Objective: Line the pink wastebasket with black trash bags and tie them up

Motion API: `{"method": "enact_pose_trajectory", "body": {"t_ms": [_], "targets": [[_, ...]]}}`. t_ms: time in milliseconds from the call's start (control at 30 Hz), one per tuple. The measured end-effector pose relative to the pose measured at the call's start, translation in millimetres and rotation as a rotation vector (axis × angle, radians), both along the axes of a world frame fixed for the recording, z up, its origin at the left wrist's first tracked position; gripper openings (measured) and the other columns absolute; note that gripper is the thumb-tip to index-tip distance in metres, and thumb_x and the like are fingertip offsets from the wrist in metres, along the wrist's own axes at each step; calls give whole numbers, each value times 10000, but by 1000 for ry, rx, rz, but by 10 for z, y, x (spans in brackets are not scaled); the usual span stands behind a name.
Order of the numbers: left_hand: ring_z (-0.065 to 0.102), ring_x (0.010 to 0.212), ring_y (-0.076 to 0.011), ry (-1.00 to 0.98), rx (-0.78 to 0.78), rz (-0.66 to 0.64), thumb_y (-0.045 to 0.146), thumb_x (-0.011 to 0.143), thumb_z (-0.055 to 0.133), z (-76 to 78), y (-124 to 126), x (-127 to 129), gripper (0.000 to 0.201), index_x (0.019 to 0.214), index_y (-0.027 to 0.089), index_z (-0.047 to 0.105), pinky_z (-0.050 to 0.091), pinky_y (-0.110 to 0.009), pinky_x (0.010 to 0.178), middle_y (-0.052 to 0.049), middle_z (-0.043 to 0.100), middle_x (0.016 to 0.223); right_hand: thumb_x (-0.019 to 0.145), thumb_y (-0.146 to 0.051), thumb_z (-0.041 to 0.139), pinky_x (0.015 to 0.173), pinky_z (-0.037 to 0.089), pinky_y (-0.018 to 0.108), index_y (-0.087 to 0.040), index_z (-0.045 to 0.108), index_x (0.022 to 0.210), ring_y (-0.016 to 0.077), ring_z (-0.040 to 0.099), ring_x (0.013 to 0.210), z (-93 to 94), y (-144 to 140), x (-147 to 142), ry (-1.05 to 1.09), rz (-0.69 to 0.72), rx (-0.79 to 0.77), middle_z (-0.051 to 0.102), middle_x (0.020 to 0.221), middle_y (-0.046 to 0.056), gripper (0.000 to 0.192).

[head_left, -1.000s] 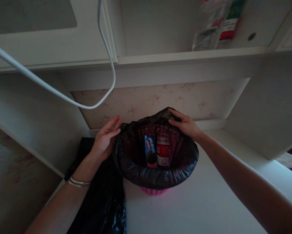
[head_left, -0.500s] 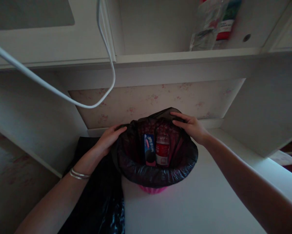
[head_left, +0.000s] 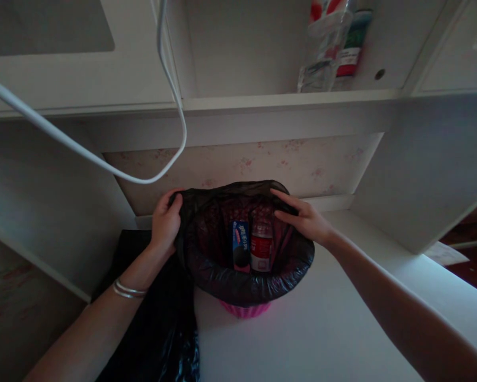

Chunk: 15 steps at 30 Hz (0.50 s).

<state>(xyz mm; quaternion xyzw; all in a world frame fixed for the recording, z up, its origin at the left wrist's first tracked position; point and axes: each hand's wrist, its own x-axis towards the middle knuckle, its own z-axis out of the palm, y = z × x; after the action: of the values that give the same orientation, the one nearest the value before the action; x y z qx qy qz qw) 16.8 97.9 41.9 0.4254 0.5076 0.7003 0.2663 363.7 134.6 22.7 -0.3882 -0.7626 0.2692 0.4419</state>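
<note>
A pink waste bin (head_left: 246,310) stands on the white surface, lined with a black trash bag (head_left: 250,289) folded over its rim. My left hand (head_left: 167,220) is closed on the bag's edge at the back left, drawing it outward. At the back right, my right hand (head_left: 302,215) holds the bag's edge between thumb and fingers. Inside the bin a blue cookie box (head_left: 241,244) and a clear plastic bottle with a red label (head_left: 261,246) lean side by side. The bin's sides are mostly hidden by the bag.
Black plastic (head_left: 158,318) lies on the left, under my left forearm. A white cable (head_left: 103,159) hangs in front of the cabinet. Bottles (head_left: 347,53) stand on the shelf above. A side panel (head_left: 429,170) rises at the right.
My left hand has moved up and left, pulling the bag's back edge straighter and higher. My right hand keeps its place on the rim. The view has shifted slightly.
</note>
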Motion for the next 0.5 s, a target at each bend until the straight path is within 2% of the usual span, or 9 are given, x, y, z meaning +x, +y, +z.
{"method": "enact_pose_trajectory", "body": {"t_ms": [100, 167, 233, 333, 433, 500], "targets": [[719, 1135, -242, -74, 98, 23, 449, 857, 751, 12, -184, -63, 312, 1116, 278, 725, 586, -302, 944, -3, 772, 1096, 889, -428, 770, 1290, 339, 503, -358, 608, 1504, 290, 527, 1486, -89, -93, 72, 256, -60, -77, 622, 1560, 4, 640], [708, 1179, -248, -135, 132, -11, 484, 842, 778, -9, -332, -141, 350, 1129, 295, 714, 591, -312, 965, 5, 775, 1131, 876, -439, 788, 1238, 423, 485, -435, 468, 1586, 271, 527, 1489, -164, -189, 150, 414, -82, -239, 534, 1641, -23, 779], [709, 1195, -263, -186, 96, -94, 484, 788, 850, -55, -490, -222, 425, 1147, 296, 720, 601, -329, 966, 0, 786, 1170, 887, -478, 779, 1119, 544, 472, -480, 396, 1608, 273, 616, 1402, -235, -300, 235, 477, -72, -467, 548, 1630, -17, 816], [728, 1186, -303, -153, -162, -251, 423, 715, 948, -149, -723, -309, 531, 1178, 241, 763, 621, -345, 925, -63, 803, 1203, 917, -538, 744, 967, 622, 418, -392, 591, 1484, 274, 739, 1197, -303, -447, 338, 468, 13, -715, 713, 1444, 39, 605], [738, 1182, -313, -20, -415, -319, 469, 740, 941, -233, -909, -346, 547, 1210, 236, 787, 635, -324, 853, -93, 803, 1246, 892, -517, 784, 863, 636, 352, -295, 761, 1249, 241, 780, 1001, -319, -525, 384, 493, 16, -750, 809, 1224, 61, 421], [758, 1142, -307, 18, -464, -321, 512, 757, 921, -256, -990, -361, 536, 1209, 256, 791, 646, -319, 819, -86, 806, 1255, 855, -479, 826, 825, 635, 333, -259, 801, 1139, 230, 775, 931, -308, -545, 389, 497, -5, -730, 828, 1120, 66, 360]]}}
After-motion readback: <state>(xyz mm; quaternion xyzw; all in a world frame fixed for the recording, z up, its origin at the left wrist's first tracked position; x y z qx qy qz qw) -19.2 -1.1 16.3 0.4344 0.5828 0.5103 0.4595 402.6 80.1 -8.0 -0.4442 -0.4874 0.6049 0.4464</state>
